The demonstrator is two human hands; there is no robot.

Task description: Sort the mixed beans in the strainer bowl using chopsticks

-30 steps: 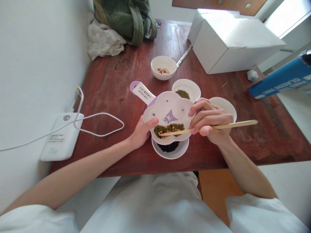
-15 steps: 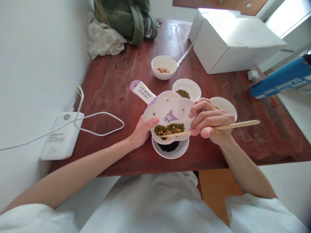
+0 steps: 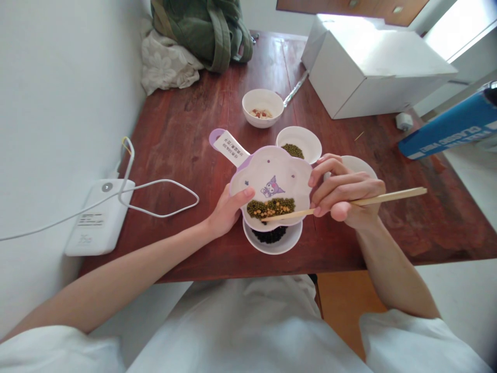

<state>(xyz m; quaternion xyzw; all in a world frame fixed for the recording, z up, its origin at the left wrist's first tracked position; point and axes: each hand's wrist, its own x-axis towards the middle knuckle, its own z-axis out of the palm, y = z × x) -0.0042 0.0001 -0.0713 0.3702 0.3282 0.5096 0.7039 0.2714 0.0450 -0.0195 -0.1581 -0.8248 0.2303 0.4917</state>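
My left hand (image 3: 230, 207) grips the left rim of a white and purple flower-shaped bowl (image 3: 280, 168) with a labelled handle, its thumb inside. The bowl is tilted toward me, and mixed green and yellow beans (image 3: 271, 208) lie along its lower side. In my right hand (image 3: 345, 191) is a pair of chopsticks (image 3: 392, 196); their tips reach the near edge of the beans. Beneath the bowl's near rim, partly covered, stands a white bowl (image 3: 289, 245) of black beans (image 3: 269, 236). Just behind is another bowl (image 3: 308, 140) holding green beans (image 3: 293, 151).
A bowl (image 3: 359, 165) is partly hidden behind my right hand. Farther back is a bowl (image 3: 267, 100) with light and reddish pieces. A white box (image 3: 373, 67), blue cylinder (image 3: 450, 122), green bag (image 3: 202, 31) and power bank (image 3: 99, 223) with cable surround them.
My right hand has shifted slightly right, drawing the chopstick tips rightward along the near edge of the beans. The left hand and the flower-shaped bowl stay almost still.
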